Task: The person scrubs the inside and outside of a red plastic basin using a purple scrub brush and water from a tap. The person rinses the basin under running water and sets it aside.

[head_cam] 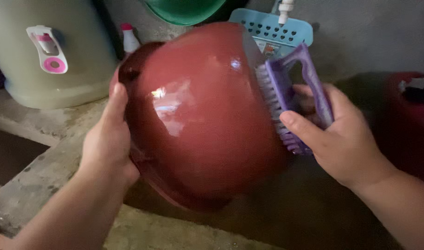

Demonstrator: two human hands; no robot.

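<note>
Meanwhile your left hand (107,139) gripped the red basin (198,115) by its rim | your right hand (335,134) closed round the purple brush (288,99) | bristles pressed against the basin's side.

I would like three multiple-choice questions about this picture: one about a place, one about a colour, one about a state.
1. Where is the blue basket?
A. behind the bowl
B. in the left hand
C. under the brush

2. What colour is the brush?
A. green
B. purple
C. white

3. How is the bowl held?
A. flat, opening up
B. tilted, its outside to the camera
C. lying unheld

Answers:
1 A: the blue basket shows above the red bowl.
2 B: the brush in the right hand is purple.
3 B: the left hand grips its rim.
</note>
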